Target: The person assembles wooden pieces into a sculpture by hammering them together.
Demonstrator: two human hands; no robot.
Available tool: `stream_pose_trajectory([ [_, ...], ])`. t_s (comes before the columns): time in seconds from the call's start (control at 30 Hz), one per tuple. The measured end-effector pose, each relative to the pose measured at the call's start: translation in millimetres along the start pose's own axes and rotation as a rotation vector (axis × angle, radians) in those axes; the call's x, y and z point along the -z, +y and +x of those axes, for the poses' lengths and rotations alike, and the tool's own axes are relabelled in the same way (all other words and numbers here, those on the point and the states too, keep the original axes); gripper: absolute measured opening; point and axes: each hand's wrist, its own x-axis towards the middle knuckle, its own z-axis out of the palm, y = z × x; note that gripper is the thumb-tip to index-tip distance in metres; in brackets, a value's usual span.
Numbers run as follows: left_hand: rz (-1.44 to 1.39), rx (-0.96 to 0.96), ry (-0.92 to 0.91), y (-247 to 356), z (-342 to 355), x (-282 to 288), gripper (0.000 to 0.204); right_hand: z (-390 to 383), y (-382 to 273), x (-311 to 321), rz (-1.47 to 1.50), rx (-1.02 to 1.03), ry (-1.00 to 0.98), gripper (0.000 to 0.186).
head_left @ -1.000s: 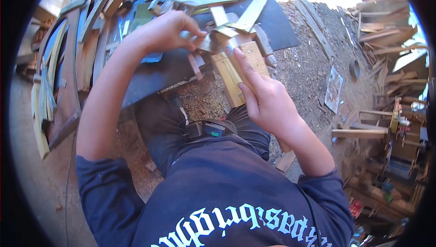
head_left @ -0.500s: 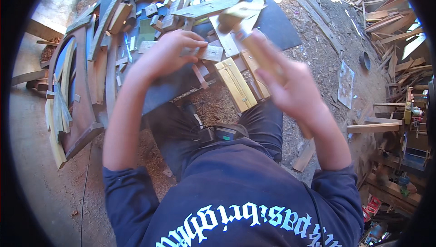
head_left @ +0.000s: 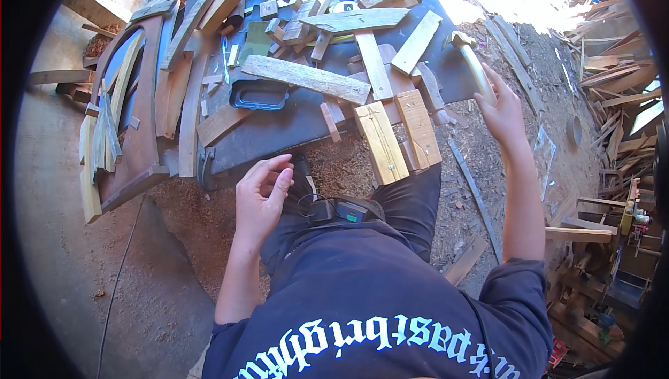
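Note:
My right hand point(head_left: 502, 109) is closed round the handle of a hammer point(head_left: 476, 71), held out past the table's right edge with the head pointing away from me. My left hand point(head_left: 261, 194) hangs over my lap with its fingers loosely bent and thumb apart, holding nothing. Between my hands, a pale yellow wood block point(head_left: 380, 143) with a crack line and small metal spots juts over the front edge. Beside it lies a browner wood block point(head_left: 418, 128). A long weathered slat point(head_left: 306, 78) and an upright-lying slat point(head_left: 373, 65) meet just behind them.
The dark table point(head_left: 279, 128) carries many wood offcuts and a black plastic tray point(head_left: 258, 93). A curved wooden frame point(head_left: 150, 114) stands at the left. Wood scraps point(head_left: 627, 86) are piled far right. A cable point(head_left: 118, 281) crosses the floor at left.
My left hand has drawn back from the wood pieces toward my body. My right hand has carried the hammer rightward, away from the blocks. The view has shifted slightly.

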Motion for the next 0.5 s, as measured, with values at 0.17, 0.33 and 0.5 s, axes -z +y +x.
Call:
stream_pose_trajectory([
  [0.17,-0.349,0.205,-0.196,1.0,13.3,-26.0,0.043,4.2,9.5,-1.7,-0.186,0.111,0.057,0.058],
  [0.33,-0.4,0.424,-0.508,10.3,10.4,-66.8,0.065,14.9,6.4,-8.2,-0.286,0.151,0.025,0.056],
  [0.5,-0.617,0.439,-0.525,17.9,2.5,-102.5,0.069,7.0,12.8,-19.2,-0.261,0.204,0.073,0.054],
])
